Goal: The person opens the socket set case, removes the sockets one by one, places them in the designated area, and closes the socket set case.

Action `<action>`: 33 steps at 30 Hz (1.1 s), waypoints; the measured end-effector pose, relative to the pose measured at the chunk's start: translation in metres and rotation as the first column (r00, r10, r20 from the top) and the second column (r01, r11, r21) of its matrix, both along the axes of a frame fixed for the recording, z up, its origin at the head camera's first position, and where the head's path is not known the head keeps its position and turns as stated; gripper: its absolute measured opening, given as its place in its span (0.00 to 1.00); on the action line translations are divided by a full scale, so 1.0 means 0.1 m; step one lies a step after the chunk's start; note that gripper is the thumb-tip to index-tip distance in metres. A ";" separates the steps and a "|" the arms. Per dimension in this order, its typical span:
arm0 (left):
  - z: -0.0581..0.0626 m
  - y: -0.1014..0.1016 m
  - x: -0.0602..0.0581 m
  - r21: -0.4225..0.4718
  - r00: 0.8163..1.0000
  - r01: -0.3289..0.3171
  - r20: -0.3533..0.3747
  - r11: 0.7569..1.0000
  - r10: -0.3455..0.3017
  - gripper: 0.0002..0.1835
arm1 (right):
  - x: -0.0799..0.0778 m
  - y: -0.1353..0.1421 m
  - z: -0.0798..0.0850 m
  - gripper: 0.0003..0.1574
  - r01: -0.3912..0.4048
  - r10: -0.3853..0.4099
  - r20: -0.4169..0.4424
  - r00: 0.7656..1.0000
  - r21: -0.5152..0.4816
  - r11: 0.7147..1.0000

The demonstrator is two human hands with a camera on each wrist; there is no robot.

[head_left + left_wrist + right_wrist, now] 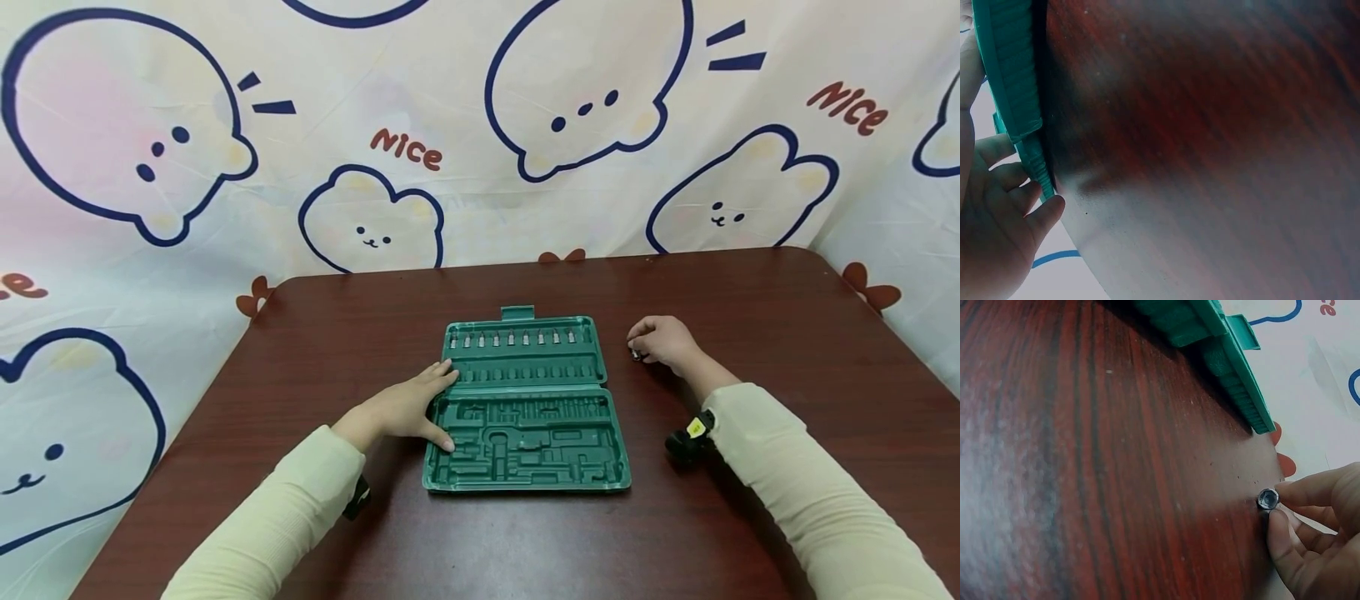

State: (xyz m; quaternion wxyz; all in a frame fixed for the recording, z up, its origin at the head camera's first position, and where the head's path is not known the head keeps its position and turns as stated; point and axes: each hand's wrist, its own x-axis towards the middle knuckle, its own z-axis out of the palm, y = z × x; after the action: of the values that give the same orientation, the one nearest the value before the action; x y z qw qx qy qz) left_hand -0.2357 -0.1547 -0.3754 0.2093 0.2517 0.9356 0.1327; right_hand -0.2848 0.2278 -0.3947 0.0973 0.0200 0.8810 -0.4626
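Note:
A green plastic tool case (525, 433) lies unfolded on the table, its moulded recesses facing up. A row of small silver bits (512, 338) stands along the far half. My left hand (408, 404) rests on the case's left edge with fingers spread; in the left wrist view its fingertips (1047, 215) lie along the green side wall. To the right of the case, my right hand (666, 342) pinches a small silver socket (1267, 499) between thumb and forefinger, low over the table. The socket's round hollow end shows in the right wrist view.
The dark red-brown wooden table (360, 325) spreads around the case. Behind it hangs a white cloth (480, 217) printed with cartoon bears. A clasp tab (517, 312) juts from the case's far edge. A black wrist camera (686, 442) sits under the right sleeve.

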 end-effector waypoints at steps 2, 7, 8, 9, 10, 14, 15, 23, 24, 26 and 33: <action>-0.01 0.00 0.00 0.000 1.000 0.001 -0.002 1.000 -0.001 0.58 | 0.00 0.00 0.00 0.10 0.003 -0.003 0.004 1.000 -0.001 1.000; -0.02 0.00 0.00 0.010 1.000 0.007 -0.001 1.000 -0.007 0.58 | 0.02 0.01 0.00 0.11 0.000 0.000 0.006 1.000 -0.005 1.000; -0.02 0.00 0.00 0.014 1.000 0.008 0.001 1.000 -0.008 0.58 | 0.03 0.01 0.00 0.11 -0.001 0.001 0.006 1.000 -0.006 1.000; -0.03 0.00 0.00 0.018 1.000 0.009 0.002 1.000 -0.009 0.58 | 0.03 0.02 0.01 0.12 -0.002 0.002 0.007 1.000 -0.007 1.000; -0.03 0.00 0.00 0.021 1.000 0.011 0.004 1.000 -0.011 0.58 | 0.03 0.03 0.01 0.12 0.000 0.001 0.009 1.000 -0.008 1.000; -0.02 0.00 0.01 0.034 1.000 0.020 0.005 0.999 -0.020 0.57 | 0.05 0.04 0.02 0.13 0.000 0.000 0.012 1.000 -0.016 1.000; -0.02 0.00 0.01 0.040 1.000 0.023 0.006 0.999 -0.023 0.57 | 0.06 0.04 0.02 0.13 0.002 -0.002 0.013 1.000 -0.019 1.000; 0.00 -0.03 0.04 0.085 0.999 0.027 0.033 0.996 -0.030 0.53 | 0.09 0.05 0.07 0.13 0.006 -0.007 -0.017 1.000 -0.048 0.999; 0.00 -0.03 0.04 0.091 0.999 0.026 0.035 0.996 -0.029 0.53 | 0.09 0.04 0.08 0.13 0.006 -0.007 -0.021 1.000 -0.055 0.998; 0.00 -0.04 0.04 0.099 0.999 0.022 0.039 0.995 -0.026 0.52 | 0.09 0.03 0.10 0.14 0.003 -0.005 -0.029 1.000 -0.064 0.998; 0.01 -0.04 0.05 0.108 0.999 0.014 0.049 0.994 -0.019 0.52 | 0.11 -0.05 0.18 0.17 -0.010 0.008 -0.019 1.000 -0.102 0.995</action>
State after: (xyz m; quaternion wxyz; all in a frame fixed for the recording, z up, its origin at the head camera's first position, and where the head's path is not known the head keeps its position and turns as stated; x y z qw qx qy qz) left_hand -0.2307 -0.1589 -0.3747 0.2199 0.2668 0.9194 0.1877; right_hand -0.2738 0.2232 -0.3771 0.0921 0.0067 0.8572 -0.5067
